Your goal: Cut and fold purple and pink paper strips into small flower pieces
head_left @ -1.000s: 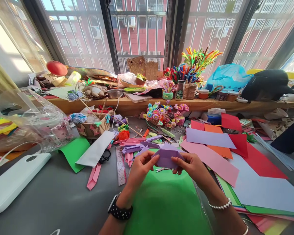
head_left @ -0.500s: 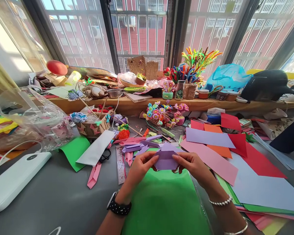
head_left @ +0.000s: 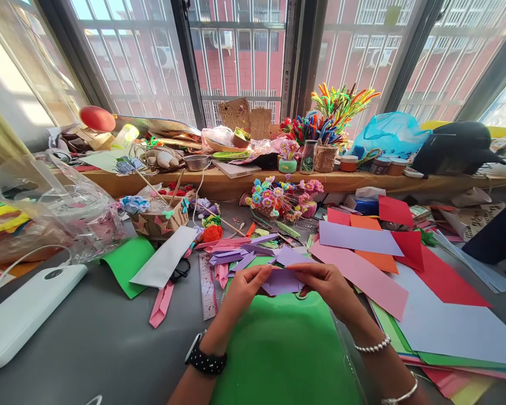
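A small piece of folded purple paper (head_left: 280, 283) is held between both hands above a green sheet (head_left: 287, 349). My left hand (head_left: 247, 287) pinches its left end, thumb along the upper edge. My right hand (head_left: 320, 281) grips the right end, with thumb and fingers over the top edge. Just behind the paper lies another flat purple piece (head_left: 293, 256). To the left of it, folded purple strips (head_left: 230, 256) are heaped with pink ones. The fingers under the paper are partly hidden.
A ruler (head_left: 208, 287) and black-handled scissors (head_left: 181, 270) lie left of the green sheet. Coloured paper sheets (head_left: 455, 332) are stacked at the right. A white power bank (head_left: 34, 320) sits at the far left. Craft flowers (head_left: 270, 197) stand at the back.
The purple paper's upper flap has come down, leaving a straight top edge. My right hand has shifted left and its fingers now lie over that edge.
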Available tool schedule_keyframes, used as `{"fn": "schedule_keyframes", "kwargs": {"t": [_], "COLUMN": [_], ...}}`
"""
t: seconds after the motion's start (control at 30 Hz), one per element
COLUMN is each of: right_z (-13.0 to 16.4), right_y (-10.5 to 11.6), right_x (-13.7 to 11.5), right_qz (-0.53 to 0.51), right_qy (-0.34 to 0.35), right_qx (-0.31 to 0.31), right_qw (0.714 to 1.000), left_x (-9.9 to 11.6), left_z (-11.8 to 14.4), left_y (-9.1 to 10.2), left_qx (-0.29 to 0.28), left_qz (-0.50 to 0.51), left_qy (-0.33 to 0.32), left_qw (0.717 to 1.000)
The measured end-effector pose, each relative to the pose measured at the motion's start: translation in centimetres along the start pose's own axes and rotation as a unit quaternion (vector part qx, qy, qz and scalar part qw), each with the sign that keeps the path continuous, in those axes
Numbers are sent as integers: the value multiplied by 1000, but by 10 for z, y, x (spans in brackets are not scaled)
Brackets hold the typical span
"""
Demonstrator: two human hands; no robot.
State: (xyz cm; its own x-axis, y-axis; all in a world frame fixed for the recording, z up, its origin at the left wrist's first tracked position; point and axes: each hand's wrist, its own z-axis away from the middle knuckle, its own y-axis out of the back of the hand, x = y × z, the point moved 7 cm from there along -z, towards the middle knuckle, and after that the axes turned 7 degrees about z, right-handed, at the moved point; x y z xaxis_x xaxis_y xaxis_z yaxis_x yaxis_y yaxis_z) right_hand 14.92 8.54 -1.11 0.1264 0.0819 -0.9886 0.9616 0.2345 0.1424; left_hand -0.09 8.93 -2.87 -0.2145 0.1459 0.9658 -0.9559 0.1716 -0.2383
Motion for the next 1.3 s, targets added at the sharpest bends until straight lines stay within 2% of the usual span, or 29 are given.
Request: {"fn": "schedule_keyframes", "kwargs": {"t": [0.17, 0.43, 0.7, 0.9, 1.13, 1.3], "right_z": [0, -2, -2, -1, -1, -1], "right_y": [-3, 5, -5, -4, -5, -4], "right_x": [-3, 4, 2, 1, -3, -2], "right_qz": [18, 10, -12, -7, 24, 22], "right_qy": [14, -2, -5, 0, 39, 34], "right_qx": [-5, 22, -19, -7, 0, 3], "right_qw": [1000, 1000, 1000, 1000, 999, 999], "left_x": [-2, 1, 6, 10, -1, 7], "left_z": [-1, 0, 1, 3, 1, 0], "left_y": [0, 7, 7, 5, -2, 0], "left_qx": [5, 36, 69, 48, -6, 1], "left_qz": [3, -6, -57, -65, -20, -48], "left_qy": [9, 2, -48, -60, -4, -36], "left_qw": [1000, 999, 995, 995, 1000, 998]}}
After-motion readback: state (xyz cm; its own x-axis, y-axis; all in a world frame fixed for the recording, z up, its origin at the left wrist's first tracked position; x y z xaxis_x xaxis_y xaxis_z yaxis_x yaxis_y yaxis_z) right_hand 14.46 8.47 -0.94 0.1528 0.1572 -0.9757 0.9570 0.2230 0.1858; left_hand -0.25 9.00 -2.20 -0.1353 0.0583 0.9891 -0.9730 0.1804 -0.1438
